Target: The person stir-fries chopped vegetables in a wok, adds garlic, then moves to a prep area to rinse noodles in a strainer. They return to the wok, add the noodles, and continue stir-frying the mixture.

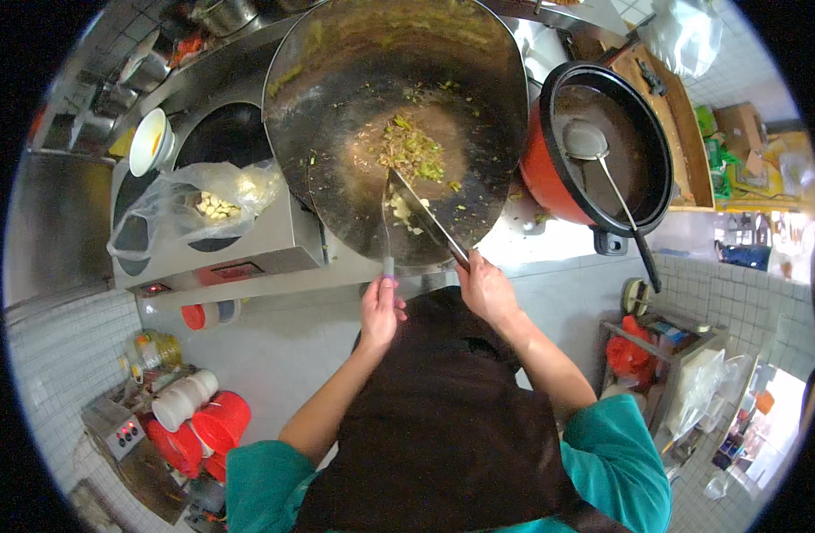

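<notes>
My left hand [379,313] grips the purple and grey handle of a thin metal-bladed tool [385,226], seen nearly edge-on. In my right hand [487,286] is a kitchen knife [426,214], its dark blade slanting up and left until the two tips almost meet. Both blades are over a round, dark chopping board [341,220] with a tall curved metal guard [394,26] behind it. Pale chopped pieces, seemingly garlic [401,212], lie between and under the blades. Just beyond the tips is a heap of chopped green vegetable [414,150], with scraps scattered around.
Left of the board, a clear plastic bag [181,193] holds peeled garlic cloves [216,206], near a white bowl [149,143]. At right, a red pot [554,180] with a black rim contains brown liquid and a ladle [617,186]. Red buckets [221,421] stand low left.
</notes>
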### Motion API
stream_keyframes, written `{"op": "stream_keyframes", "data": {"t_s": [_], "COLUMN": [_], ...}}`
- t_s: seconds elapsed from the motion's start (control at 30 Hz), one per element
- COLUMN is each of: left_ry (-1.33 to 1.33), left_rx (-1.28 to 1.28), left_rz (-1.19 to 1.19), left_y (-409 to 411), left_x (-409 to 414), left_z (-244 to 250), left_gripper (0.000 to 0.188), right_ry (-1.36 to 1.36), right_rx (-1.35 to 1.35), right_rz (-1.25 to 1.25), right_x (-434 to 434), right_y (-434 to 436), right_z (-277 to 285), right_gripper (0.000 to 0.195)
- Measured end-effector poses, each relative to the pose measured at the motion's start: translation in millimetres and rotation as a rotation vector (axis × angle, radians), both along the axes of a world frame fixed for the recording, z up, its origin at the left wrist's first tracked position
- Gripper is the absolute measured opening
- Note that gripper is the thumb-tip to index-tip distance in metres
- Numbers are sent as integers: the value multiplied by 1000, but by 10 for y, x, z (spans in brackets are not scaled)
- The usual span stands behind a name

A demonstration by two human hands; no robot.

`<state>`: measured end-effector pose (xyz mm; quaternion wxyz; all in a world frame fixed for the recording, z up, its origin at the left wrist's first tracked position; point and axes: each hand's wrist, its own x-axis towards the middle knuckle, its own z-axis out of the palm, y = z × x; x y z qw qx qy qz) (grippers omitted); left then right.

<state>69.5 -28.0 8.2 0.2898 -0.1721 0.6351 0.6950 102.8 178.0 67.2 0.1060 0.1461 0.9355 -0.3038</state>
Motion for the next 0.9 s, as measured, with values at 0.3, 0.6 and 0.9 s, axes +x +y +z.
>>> {"op": "stream_keyframes", "data": {"t_s": [0.3,0.6,0.9], "left_ry": [-78,75,-15], "left_rx": [0,-54,-1], "left_rz": [-79,27,19], "left_y": [18,86,23], "left_x": [53,-136,-52], "left_z": [91,14,115], "left_gripper": [35,31,30], "right_ry": [-33,18,-63], "right_rx": [-59,-34,7], "right_rz": [-114,-60,-27], "right_x": [80,40,-3], "right_y": [154,212,208], "right_z": [-132,-150,8], "right_gripper": [26,23,27]}}
